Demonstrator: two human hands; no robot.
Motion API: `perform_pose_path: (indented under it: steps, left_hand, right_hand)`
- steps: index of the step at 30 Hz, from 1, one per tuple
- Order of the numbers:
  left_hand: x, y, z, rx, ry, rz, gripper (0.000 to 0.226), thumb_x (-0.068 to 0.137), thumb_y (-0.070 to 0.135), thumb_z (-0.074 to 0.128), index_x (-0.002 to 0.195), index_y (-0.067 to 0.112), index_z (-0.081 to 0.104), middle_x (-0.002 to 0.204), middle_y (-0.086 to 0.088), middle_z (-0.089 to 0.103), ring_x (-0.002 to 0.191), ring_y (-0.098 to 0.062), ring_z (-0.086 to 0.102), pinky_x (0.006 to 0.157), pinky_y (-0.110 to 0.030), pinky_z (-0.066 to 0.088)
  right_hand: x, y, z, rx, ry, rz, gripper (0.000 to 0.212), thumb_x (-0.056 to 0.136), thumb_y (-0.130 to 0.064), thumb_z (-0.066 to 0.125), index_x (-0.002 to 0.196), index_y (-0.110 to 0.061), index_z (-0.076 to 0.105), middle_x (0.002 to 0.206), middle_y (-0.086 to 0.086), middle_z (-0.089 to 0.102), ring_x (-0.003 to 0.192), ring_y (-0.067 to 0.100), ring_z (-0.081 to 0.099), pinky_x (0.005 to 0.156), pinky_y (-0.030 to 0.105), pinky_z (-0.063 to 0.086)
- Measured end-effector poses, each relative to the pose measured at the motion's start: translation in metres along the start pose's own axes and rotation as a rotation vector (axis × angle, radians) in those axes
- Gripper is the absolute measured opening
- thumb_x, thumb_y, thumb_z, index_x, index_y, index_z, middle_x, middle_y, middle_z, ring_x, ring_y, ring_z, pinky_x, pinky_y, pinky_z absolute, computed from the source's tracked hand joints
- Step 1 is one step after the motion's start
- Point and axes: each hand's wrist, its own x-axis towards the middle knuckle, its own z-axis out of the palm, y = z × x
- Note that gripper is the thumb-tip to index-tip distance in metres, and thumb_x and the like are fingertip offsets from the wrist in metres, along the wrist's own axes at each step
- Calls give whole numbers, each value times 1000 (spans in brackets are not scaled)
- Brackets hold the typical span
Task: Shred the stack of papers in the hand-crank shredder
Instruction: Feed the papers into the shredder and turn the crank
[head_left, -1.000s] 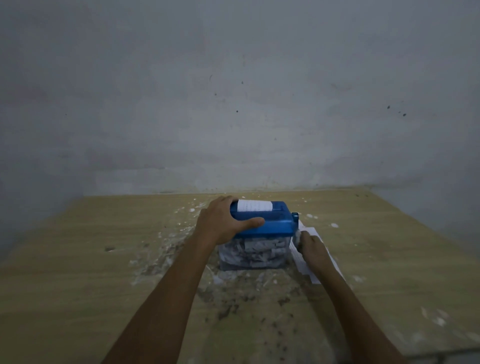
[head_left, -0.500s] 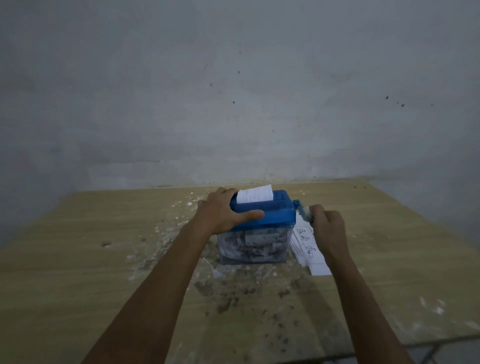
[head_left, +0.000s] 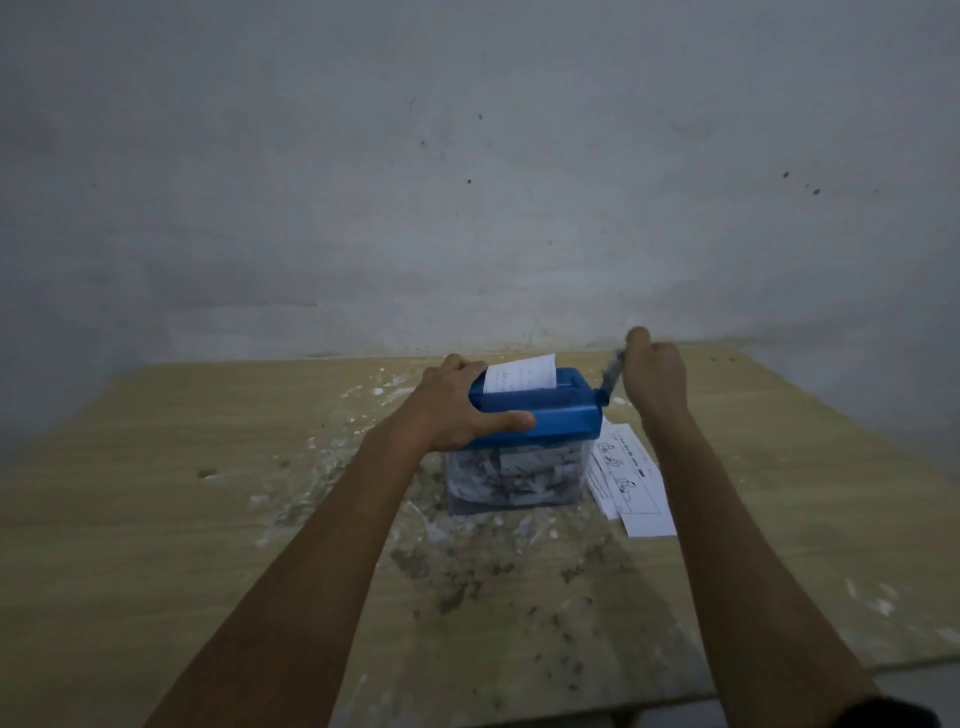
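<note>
No readable text. Sheet (head_left: 521, 375) in the shredder (head_left: 540, 410) slot has faint print lines, illegible. Papers (head_left: 631, 480) on the desk (head_left: 156, 519) show printed lines and small drawings, too small and blurred to read.

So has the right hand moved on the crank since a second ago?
Yes. The right hand, gripping the crank handle, has swung from low beside the clear bin up above the shredder's blue top.

The shredder's blue plastic top (head_left: 540, 410) is looking smooth and faintly glossy. The wooden table (head_left: 156, 493) is showing a matt, stained grain
</note>
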Motion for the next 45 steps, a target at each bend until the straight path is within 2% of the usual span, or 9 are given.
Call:
perform_pose_path:
  steps: [3, 8, 12, 17, 23, 33, 36, 40, 45]
  left_hand:
    - [0, -1, 2, -16, 20, 15, 114, 60, 90, 56, 149, 21, 38, 126, 4, 41, 118, -20, 41, 101, -44, 44]
    - [1, -4, 4, -7, 52, 27, 109, 64, 89, 58, 147, 21, 40, 122, 4, 41, 116, -19, 41, 101, -45, 45]
    - [2, -5, 5, -9, 73, 35, 106, 66, 88, 59, 146, 20, 42, 122, 3, 42, 116, -20, 41, 101, -46, 46]
    - [-2, -1, 8, -36, 119, 34, 106, 64, 87, 61, 146, 21, 43, 121, 3, 42, 116, -20, 43, 100, -42, 46]
    - [-3, 1, 11, -53, 165, -9, 108, 60, 90, 58, 144, 24, 43, 124, 4, 43, 119, -18, 44, 100, -40, 47]
    - [3, 0, 6, -14, 108, -40, 113, 54, 98, 56, 142, 27, 48, 123, 2, 47, 112, -21, 50, 97, -44, 50]
    - [7, -2, 3, 30, 84, -42, 116, 47, 105, 49, 136, 32, 53, 116, 2, 53, 102, -23, 57, 88, -47, 54]
    - [4, 0, 2, 55, 55, -31, 110, 53, 101, 51, 142, 36, 47, 117, -1, 47, 107, -26, 52, 93, -47, 50]
    - [2, -1, -1, -1, 14, 7, 105, 62, 91, 58, 148, 32, 40, 122, 2, 41, 113, -22, 45, 99, -45, 47]
  right_hand:
    - [22, -7, 12, -61, -139, 37, 43, 91, -31, 33, 67, -10, 61, 68, 6, 66, 64, 22, 55, 65, 33, 42]
    - [36, 0, 19, -48, -364, 162, 36, 89, -21, 31, 59, -12, 49, 42, -3, 49, 46, 16, 34, 49, 24, 27]
    - [36, 6, 28, -122, -410, 185, 45, 91, -20, 28, 49, -12, 39, 41, 1, 41, 49, 19, 34, 51, 25, 31]
    - [28, 30, 28, -201, -527, 296, 22, 97, -27, 32, 80, -14, 38, 68, 2, 41, 56, 14, 32, 49, 23, 32]
    - [3, 63, 14, -275, -665, 307, 27, 98, -23, 35, 72, -17, 41, 58, 0, 37, 50, 14, 29, 51, 26, 28]
    - [-52, 80, -21, -221, -389, 132, 34, 100, -31, 33, 75, -13, 49, 68, 4, 50, 64, 21, 44, 58, 30, 34]
    - [-59, 77, -22, -58, -305, 42, 32, 100, -23, 33, 74, -13, 49, 64, 6, 45, 59, 19, 36, 57, 34, 31]
    - [-56, 55, -27, 210, -200, 62, 33, 94, -39, 41, 73, -15, 51, 56, 0, 32, 52, 12, 24, 51, 31, 21]
    - [-39, 21, -15, 177, 3, -36, 45, 94, -31, 43, 53, -12, 52, 50, -4, 44, 46, 13, 33, 50, 27, 29]
